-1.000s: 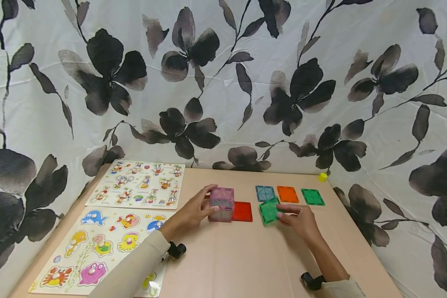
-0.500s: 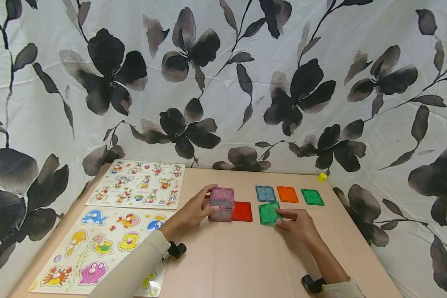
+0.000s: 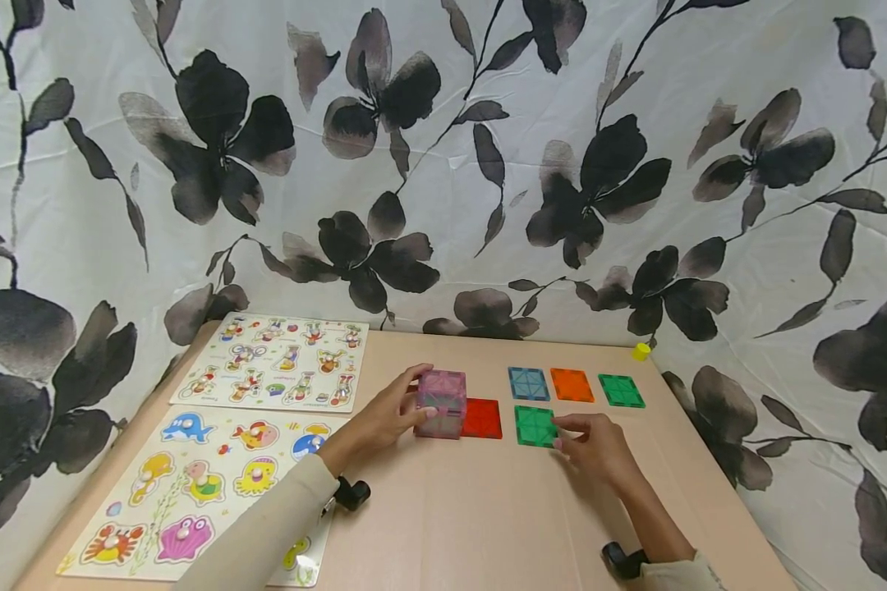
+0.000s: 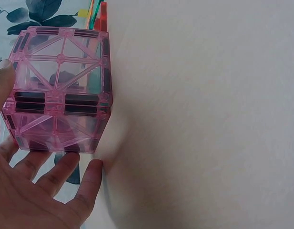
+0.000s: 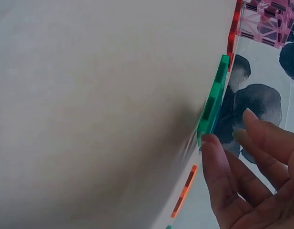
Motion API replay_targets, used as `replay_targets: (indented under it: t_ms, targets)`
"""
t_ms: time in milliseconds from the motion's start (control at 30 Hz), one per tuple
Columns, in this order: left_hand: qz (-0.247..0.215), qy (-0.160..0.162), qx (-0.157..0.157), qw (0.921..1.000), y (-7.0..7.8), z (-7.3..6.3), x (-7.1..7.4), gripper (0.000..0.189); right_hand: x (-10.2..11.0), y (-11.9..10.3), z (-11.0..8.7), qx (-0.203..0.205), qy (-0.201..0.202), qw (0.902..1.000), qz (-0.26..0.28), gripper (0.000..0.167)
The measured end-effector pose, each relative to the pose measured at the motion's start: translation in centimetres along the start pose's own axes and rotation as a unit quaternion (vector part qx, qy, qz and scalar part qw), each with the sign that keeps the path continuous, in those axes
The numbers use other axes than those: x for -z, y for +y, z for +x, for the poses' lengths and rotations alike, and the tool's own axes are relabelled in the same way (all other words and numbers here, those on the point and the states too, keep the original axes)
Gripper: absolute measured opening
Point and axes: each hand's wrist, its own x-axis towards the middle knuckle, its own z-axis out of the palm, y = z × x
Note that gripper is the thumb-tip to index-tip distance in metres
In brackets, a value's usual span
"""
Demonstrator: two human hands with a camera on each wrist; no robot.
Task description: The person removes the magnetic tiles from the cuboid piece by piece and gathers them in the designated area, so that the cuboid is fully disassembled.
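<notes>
A pink see-through cube of magnetic tiles [image 3: 441, 404] stands near the middle of the table. My left hand [image 3: 388, 419] grips it from the left, its thumb on one side; in the left wrist view other fingers [image 4: 70, 164] curl under the cube's lower edge. Right of the cube lies a red magnetic tile [image 3: 482, 419]. A green magnetic tile [image 3: 535, 426] is farther right, and my right hand [image 3: 595, 443] is at its right edge. In the right wrist view the thumb [image 5: 213, 145] meets the near end of that tile, while the other fingers stand apart from the thumb.
Behind lie a blue tile [image 3: 528, 383], an orange tile [image 3: 572, 385] and another green tile [image 3: 622, 391]. A small yellow piece [image 3: 641, 351] sits at the far right corner. Two picture puzzle boards [image 3: 229, 450] cover the table's left side. A floral cloth [image 3: 488, 197] hangs behind.
My right hand has straightened the tilted green tile and brought it down flat in front of the blue one, the fingers now at its edge. My left hand and the pink cube stay put.
</notes>
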Motion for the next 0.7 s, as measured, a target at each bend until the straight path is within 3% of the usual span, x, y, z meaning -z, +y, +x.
replay_targets:
  t_ms: [267, 700]
  targets:
    - [-0.006, -0.002, 0.004, 1.0, 0.0, 0.0, 0.0, 0.077, -1.0, -1.4, 1.3, 0.031, 0.009, 0.9994, -0.011, 0.036]
    - [-0.001, 0.004, 0.007, 1.0, -0.1, 0.0, -0.3, 0.076, -4.2, -4.4, 3.6, 0.066, -0.036, 0.9972, 0.001, 0.044]
